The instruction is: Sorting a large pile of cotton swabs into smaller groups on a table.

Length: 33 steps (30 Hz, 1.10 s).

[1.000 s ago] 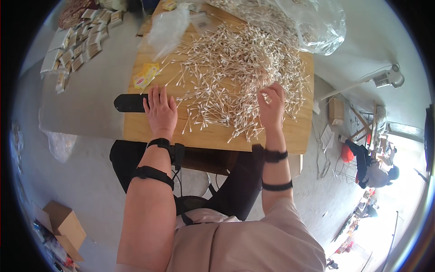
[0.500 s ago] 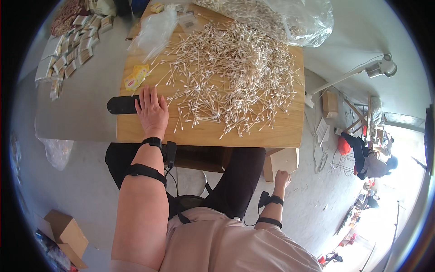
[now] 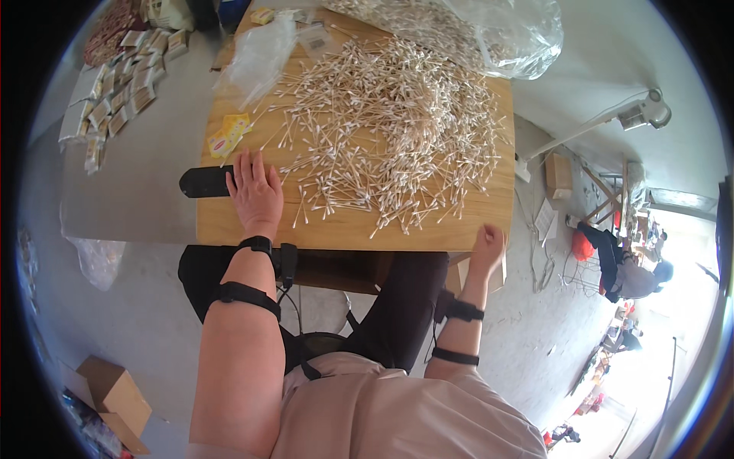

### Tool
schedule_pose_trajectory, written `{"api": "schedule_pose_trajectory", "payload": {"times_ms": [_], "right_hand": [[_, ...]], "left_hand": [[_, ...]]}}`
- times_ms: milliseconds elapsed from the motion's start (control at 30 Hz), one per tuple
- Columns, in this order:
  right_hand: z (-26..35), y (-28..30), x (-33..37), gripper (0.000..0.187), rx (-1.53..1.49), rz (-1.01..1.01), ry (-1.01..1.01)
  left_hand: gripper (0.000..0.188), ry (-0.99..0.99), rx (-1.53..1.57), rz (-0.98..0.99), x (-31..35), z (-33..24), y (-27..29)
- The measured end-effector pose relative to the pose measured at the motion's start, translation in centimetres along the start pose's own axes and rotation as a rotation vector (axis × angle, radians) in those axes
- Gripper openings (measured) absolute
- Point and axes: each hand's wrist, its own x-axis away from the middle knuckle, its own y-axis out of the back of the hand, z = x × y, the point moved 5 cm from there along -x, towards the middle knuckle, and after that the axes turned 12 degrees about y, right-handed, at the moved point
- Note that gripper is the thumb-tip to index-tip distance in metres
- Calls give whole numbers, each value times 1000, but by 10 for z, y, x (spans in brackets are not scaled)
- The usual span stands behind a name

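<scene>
My left hand (image 3: pixel 256 194) lies palm down with fingers stretched out at the left front of the wooden table (image 3: pixel 344 236). Its edge touches the right end of a flat black strip-shaped object (image 3: pixel 208 182), which sticks out past the table's left edge. Just beyond my fingertips are yellow printed cards or packets (image 3: pixel 228 135). A large heap of loose cotton swabs (image 3: pixel 405 126) covers the middle and right of the table. At the front right corner my right hand (image 3: pixel 490 246) is curled into a fist; its palm side is hidden.
A clear plastic bag (image 3: pixel 520 38) with more swabs rests at the far right, and empty clear bags (image 3: pixel 260 57) at the far left. Packed swab bundles (image 3: pixel 122 96) lie on a grey surface. A lamp (image 3: pixel 646 115) and cardboard boxes (image 3: pixel 115 398) stand around; a person (image 3: pixel 631 279) sits far right.
My right hand has risen from beside my leg, forward to the table's front right corner. My left hand stays flat, with the black object shifted very slightly.
</scene>
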Motion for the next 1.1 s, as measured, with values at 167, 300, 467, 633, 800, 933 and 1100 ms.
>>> {"api": "schedule_pose_trajectory", "payload": {"times_ms": [167, 300, 467, 633, 800, 933, 1100], "right_hand": [[143, -65, -58, 9, -16, 92, 498], [179, -110, -77, 17, 92, 101, 592], [189, -129, -83, 12, 181, 27, 633], [188, -139, -92, 11, 229, 69, 611], [177, -135, -97, 14, 124, 93, 504], [157, -127, -98, 15, -268, 103, 296], [136, -115, -79, 15, -1045, 58, -227]], "left_hand": [[41, 12, -1, 18, -1, 0, 0], [42, 4, 1, 14, 1, -3, -3], [42, 2, -6, 2, 0, 0, -2], [43, 6, -7, 18, 0, 0, -3], [43, 5, -5, 11, 0, 1, -3], [43, 9, 1, 16, -1, -1, -3], [43, 12, 0, 30, 1, 0, -3]]}}
